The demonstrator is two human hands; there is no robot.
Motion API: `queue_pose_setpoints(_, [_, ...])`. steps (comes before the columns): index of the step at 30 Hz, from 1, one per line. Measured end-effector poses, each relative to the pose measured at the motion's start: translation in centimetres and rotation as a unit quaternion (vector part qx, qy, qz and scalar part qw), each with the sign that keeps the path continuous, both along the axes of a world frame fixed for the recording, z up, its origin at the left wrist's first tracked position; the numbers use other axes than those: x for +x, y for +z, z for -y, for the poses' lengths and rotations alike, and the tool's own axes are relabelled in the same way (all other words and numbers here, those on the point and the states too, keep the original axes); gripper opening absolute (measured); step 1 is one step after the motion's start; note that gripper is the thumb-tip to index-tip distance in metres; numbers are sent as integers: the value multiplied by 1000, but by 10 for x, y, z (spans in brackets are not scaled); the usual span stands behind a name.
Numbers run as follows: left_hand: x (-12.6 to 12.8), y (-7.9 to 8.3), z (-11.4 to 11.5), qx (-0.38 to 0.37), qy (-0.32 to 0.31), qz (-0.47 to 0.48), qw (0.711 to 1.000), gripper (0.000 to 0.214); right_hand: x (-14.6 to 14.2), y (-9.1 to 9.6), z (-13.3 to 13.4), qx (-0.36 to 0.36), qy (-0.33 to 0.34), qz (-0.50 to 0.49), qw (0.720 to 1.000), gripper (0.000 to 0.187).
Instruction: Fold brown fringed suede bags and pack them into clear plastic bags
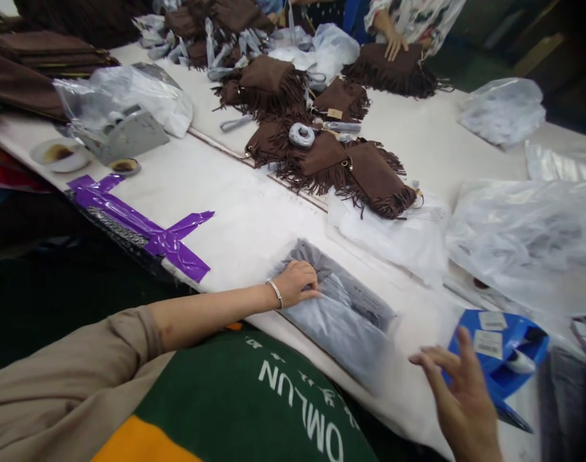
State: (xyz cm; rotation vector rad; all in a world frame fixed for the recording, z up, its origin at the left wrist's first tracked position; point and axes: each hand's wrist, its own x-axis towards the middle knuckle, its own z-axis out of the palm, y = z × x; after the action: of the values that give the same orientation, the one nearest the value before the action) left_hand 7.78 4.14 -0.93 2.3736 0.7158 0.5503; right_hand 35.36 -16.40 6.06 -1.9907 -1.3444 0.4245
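My left hand [297, 282], a silver bracelet at its wrist, rests on a clear plastic bag [341, 327] with dark grey contents lying flat near the table's front edge. Its fingers are curled and pressed together on the bag's plastic; the fingertips are partly hidden. To the right of the bag, my right hand [461, 398] is raised with its fingers spread and nothing in them. Just behind that hand lies an open blue packet [499, 350] with white labels.
Brown fringed bags [374, 173] lie across the middle, with a grey ring-shaped roll [301, 135] on them. Plastic bags [533, 237] cover the right side. Purple tape [138, 221] lines the left edge, near a metal block [133, 136]. A co-worker's hand [396, 43] touches another fringed bag.
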Motion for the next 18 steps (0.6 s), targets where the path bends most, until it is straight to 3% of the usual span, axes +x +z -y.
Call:
queue_pose_setpoints(3, [0,0,0,3,1,-2,1000,28,-24,0,-67,-101,251,58,961,63])
queue_pose_setpoints(6, [-1,-1,1,17,-2,-14,1000,28,-42,-7,-113,-178,374,156,897,64])
queue_pose_setpoints(9, [-1,-2,2,34,-3,-22,999,27,-48,-13,-133,-217,376,260,862,68])
queue_pose_setpoints(11, [-2,-2,3,40,-4,-24,999,27,-44,-12,-137,-238,357,273,861,72])
queue_pose_setpoints(14, [-2,-3,4,41,0,-21,999,26,-30,-5,-133,-273,322,127,898,71])
queue_pose_setpoints(16, [-3,-3,4,41,1,-19,999,25,-20,1,-127,-272,283,3,920,61])
queue_pose_setpoints(18, [-3,-3,4,42,-1,-18,999,24,-14,8,-119,-260,257,-60,929,47])
